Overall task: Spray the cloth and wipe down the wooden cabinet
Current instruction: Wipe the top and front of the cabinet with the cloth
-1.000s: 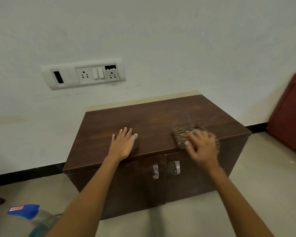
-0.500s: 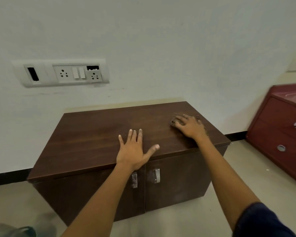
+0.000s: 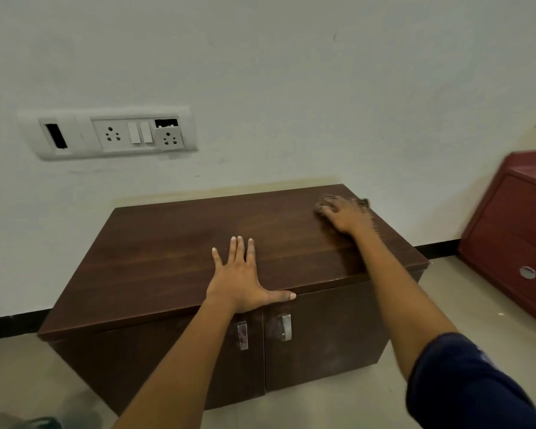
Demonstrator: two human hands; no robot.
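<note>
A low dark wooden cabinet (image 3: 174,252) with two doors and metal handles stands against the wall. My left hand (image 3: 240,278) lies flat and spread on its top near the front edge, holding nothing. My right hand (image 3: 347,216) presses a brownish cloth (image 3: 324,201) onto the far right corner of the top; only the cloth's edges show around my fingers. The spray bottle (image 3: 19,421) is on the floor at the bottom left, mostly cut off by the frame edge.
A white socket panel (image 3: 112,136) is on the wall above the cabinet's left. A dark red drawer unit (image 3: 517,239) stands on the right. Beige tiled floor (image 3: 464,292) lies between the two pieces of furniture.
My right hand slid the cloth from the front right of the top back toward the far right corner. My left hand spread its thumb and stayed near the front edge.
</note>
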